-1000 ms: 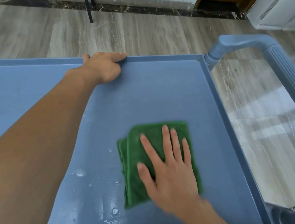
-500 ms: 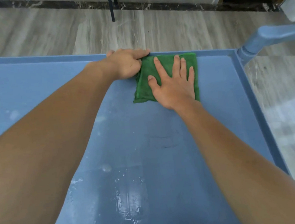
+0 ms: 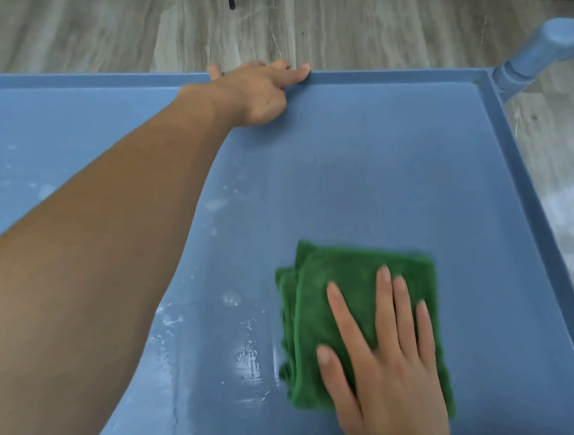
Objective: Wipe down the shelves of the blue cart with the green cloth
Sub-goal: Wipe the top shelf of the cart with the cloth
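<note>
One cart (image 3: 360, 163) is under you, top shelf up, and it carries the biggest risk. You lean on it with both arms, so a hard push could roll it across the floor (image 3: 332, 25). Your left hand (image 3: 258, 92) guards against that, with its fingers hooked over the far rim (image 3: 387, 73).

Next comes the cloth (image 3: 345, 281), folded and lying right of centre toward the near edge. Your right hand (image 3: 387, 374) only presses on it, flat with fingers straight and spread, gripping nothing. Layers peek out on the cloth's left side, so a fast stroke may bunch it or slip it from under your palm.

Smallest risk: you may miss or smear the wet streaks (image 3: 248, 357) just left of the cloth, or the pale spots (image 3: 216, 204) beyond them.

Count: one cart, one handle (image 3: 540, 56) at far right, one cloth, two hands, several spots.
</note>
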`<control>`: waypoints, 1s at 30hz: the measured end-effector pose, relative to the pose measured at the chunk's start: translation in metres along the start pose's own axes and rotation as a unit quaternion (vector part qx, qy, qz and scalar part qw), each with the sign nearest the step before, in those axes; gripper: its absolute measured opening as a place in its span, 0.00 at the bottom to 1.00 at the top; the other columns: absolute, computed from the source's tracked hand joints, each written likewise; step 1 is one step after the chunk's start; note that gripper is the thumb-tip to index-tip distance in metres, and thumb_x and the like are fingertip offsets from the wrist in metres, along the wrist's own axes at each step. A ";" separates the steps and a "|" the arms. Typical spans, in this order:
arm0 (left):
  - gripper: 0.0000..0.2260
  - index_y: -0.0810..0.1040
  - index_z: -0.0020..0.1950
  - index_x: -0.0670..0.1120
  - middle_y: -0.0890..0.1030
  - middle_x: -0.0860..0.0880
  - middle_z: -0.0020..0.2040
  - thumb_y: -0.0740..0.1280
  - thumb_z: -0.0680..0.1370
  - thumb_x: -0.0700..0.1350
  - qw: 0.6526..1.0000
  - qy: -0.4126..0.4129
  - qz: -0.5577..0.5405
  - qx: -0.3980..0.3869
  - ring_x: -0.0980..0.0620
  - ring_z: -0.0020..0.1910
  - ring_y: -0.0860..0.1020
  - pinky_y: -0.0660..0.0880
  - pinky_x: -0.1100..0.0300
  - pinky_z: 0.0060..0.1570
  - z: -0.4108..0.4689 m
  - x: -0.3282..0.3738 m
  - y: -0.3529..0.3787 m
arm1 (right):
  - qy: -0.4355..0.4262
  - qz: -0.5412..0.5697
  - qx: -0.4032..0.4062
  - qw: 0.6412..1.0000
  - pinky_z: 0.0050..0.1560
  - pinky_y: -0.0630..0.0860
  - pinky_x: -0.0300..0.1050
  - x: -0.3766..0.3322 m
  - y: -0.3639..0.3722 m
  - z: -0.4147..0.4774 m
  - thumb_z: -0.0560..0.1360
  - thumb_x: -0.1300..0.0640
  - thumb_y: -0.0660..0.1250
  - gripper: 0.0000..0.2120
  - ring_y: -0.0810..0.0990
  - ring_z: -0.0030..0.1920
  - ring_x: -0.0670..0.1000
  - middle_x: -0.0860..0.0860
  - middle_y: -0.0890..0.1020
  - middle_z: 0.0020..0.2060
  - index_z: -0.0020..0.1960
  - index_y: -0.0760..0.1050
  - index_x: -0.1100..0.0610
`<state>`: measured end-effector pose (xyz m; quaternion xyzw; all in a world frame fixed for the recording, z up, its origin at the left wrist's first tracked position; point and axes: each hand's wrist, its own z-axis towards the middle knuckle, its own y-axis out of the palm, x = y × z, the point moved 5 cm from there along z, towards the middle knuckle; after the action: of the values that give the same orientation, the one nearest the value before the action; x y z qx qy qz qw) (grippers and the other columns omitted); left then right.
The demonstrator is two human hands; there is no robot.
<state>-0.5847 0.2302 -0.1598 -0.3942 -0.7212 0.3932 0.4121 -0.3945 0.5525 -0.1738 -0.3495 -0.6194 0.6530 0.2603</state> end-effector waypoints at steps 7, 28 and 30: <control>0.31 0.50 0.77 0.69 0.50 0.61 0.81 0.49 0.79 0.41 1.000 0.016 0.006 0.002 0.53 0.80 0.46 0.36 0.31 0.72 -0.004 -0.001 0.001 | 0.024 -0.084 0.012 0.996 0.58 0.74 0.66 -0.009 0.007 -0.054 0.69 0.35 0.49 0.29 0.75 0.64 0.63 0.65 0.76 0.63 0.64 0.73 0.43; 0.28 0.63 0.78 0.56 0.68 0.50 0.75 0.55 0.79 0.38 0.991 0.028 -0.104 0.075 0.45 0.73 0.62 0.53 0.55 0.72 -0.029 -0.033 -0.014 | 0.023 0.014 -0.020 0.999 0.73 0.37 0.65 -0.038 0.016 0.279 0.71 0.32 0.41 0.32 0.38 0.77 0.60 0.62 0.42 0.77 0.75 0.43 0.35; 0.27 0.62 0.78 0.55 0.69 0.51 0.73 0.55 0.79 0.38 0.993 0.034 -0.090 0.074 0.47 0.73 0.62 0.50 0.54 0.74 -0.027 -0.031 -0.013 | 0.027 0.009 -0.022 0.999 0.73 0.37 0.65 -0.038 0.016 0.289 0.71 0.32 0.41 0.32 0.38 0.77 0.61 0.64 0.43 0.76 0.74 0.43 0.35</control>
<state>-0.5527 0.2038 -0.1475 -0.3093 -0.7085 0.3933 0.4977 -0.5942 0.3405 -0.1880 -0.3779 -0.6233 0.6318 0.2636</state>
